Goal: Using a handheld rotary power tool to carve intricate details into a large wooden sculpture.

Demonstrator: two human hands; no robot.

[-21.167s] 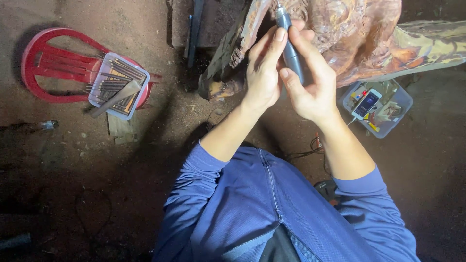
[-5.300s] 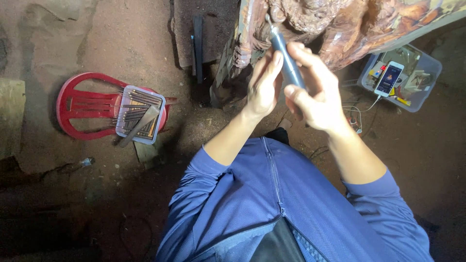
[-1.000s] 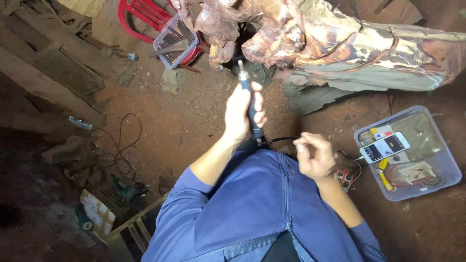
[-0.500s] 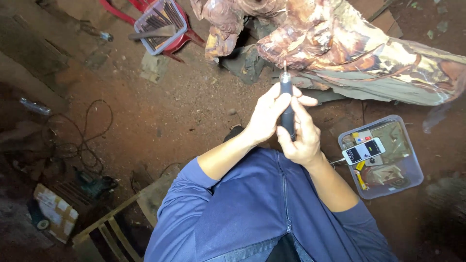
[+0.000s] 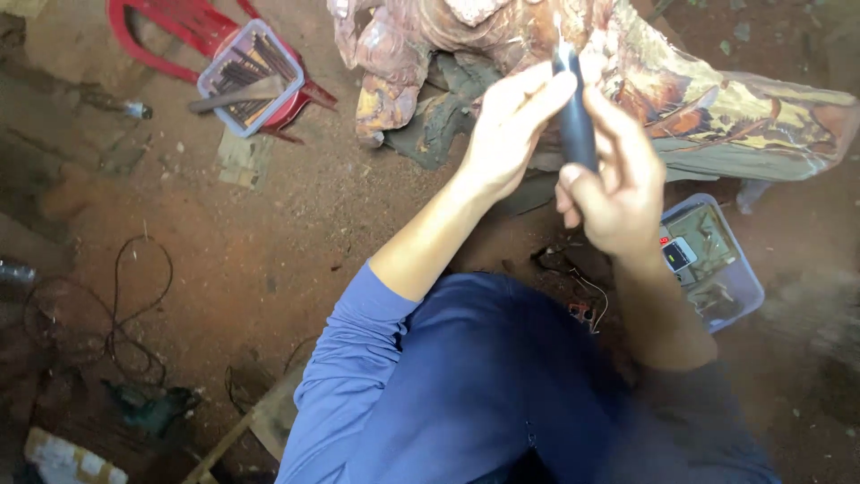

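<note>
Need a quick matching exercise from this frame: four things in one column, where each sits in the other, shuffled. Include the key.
Things:
1. dark handheld tool
2. clear tray of metal rods
3. clear box with a phone
4. loose black cable

Places:
A. on the dirt floor, left of the person
B. on the red plastic stool
C. gripped in the right hand, left hand at its tip
D. on the ground under the carved wood, right side

Pairs: 1-C, 2-B, 3-D, 4-A

Dirt floor (image 5: pixel 269 233) bears carved wood (image 5: pixel 717 99), plastic box (image 5: pixel 717 269), cable (image 5: pixel 125 305).
</note>
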